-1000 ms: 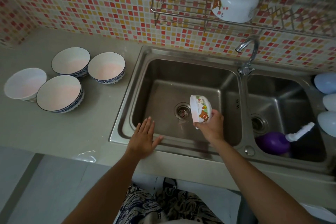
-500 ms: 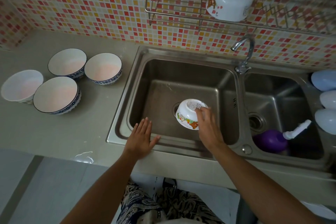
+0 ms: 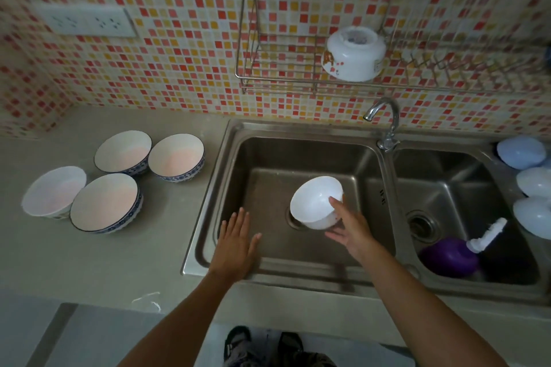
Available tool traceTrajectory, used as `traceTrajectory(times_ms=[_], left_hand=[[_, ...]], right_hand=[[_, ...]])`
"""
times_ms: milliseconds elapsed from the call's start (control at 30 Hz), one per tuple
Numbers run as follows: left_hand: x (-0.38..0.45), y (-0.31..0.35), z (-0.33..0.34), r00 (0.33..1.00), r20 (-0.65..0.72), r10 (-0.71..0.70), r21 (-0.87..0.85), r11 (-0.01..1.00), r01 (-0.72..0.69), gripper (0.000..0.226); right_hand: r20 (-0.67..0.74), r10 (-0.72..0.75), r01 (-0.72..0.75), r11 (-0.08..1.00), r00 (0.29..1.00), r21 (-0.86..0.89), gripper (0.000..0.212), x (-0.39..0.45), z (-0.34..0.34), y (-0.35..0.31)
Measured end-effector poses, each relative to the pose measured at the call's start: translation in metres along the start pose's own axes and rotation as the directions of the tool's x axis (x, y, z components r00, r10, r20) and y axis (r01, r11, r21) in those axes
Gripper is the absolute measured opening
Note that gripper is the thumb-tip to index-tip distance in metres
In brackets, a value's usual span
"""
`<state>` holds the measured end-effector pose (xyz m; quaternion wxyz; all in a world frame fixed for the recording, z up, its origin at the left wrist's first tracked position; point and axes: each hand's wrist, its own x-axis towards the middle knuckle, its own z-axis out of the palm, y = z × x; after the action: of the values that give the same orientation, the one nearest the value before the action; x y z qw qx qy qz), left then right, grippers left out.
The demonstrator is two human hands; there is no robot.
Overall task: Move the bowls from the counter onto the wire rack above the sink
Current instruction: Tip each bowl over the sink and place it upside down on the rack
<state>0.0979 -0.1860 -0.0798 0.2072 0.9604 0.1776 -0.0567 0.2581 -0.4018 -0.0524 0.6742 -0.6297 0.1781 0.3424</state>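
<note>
My right hand holds a small white bowl by its rim over the left sink basin, the bowl's open side tilted up and to the left. My left hand lies flat with fingers spread at the basin's front left edge. Several white bowls stand upright on the counter at the left: three with blue patterned rims and a plain one. On the wire rack above the sink one white bowl rests upside down.
A curved tap rises between the two basins. The right basin holds a purple bottle with a white nozzle. Pale blue rounded objects sit at the far right edge. A socket plate is on the tiled wall.
My right hand has turned the small bowl over: from on edge, to bottom up, to open side up now. My left hand has stayed on the sink edge. The camera tilted up.
</note>
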Motion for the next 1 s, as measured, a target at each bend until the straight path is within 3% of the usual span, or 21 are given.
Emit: traceTrajectory(times_ms=[200,333,433,600,700,900,1000], left_hand=[[0.07,0.045,-0.104,0.913,-0.349,0.212,0.08,0.977,-0.197,0.065],[0.108,0.07,-0.169,0.8,-0.472,0.37,0.228,0.928,-0.295,0.061],[0.132,0.073,-0.197,0.791,-0.459,0.406,0.319,0.906,-0.279,0.061],[0.156,0.056,-0.216,0.886,-0.329,0.326,0.404,0.897,-0.18,0.068],[0.159,0.052,-0.218,0.894,-0.301,0.333,0.438,0.881,-0.181,0.069],[0.159,0.051,-0.218,0.898,-0.282,0.337,0.383,0.898,-0.216,0.072],[0.159,0.051,-0.219,0.892,-0.289,0.347,0.357,0.904,-0.235,0.07]], right_hand=[[0.057,-0.091,0.073,0.962,0.994,0.263,0.058,-0.015,0.023,-0.032],[0.055,-0.152,0.122,0.924,0.987,0.363,0.053,-0.03,0.041,-0.062],[0.07,-0.227,0.184,0.907,0.971,0.379,0.051,-0.044,0.053,-0.09],[0.124,-0.338,0.251,0.857,0.933,0.449,0.048,-0.071,0.073,-0.137],[0.115,-0.406,0.323,0.843,0.907,0.43,0.049,-0.083,0.086,-0.171],[0.043,-0.492,0.465,0.844,0.87,0.267,0.051,-0.084,0.117,-0.239],[-0.006,-0.607,0.607,0.795,0.795,0.024,0.057,-0.067,0.131,-0.258]])
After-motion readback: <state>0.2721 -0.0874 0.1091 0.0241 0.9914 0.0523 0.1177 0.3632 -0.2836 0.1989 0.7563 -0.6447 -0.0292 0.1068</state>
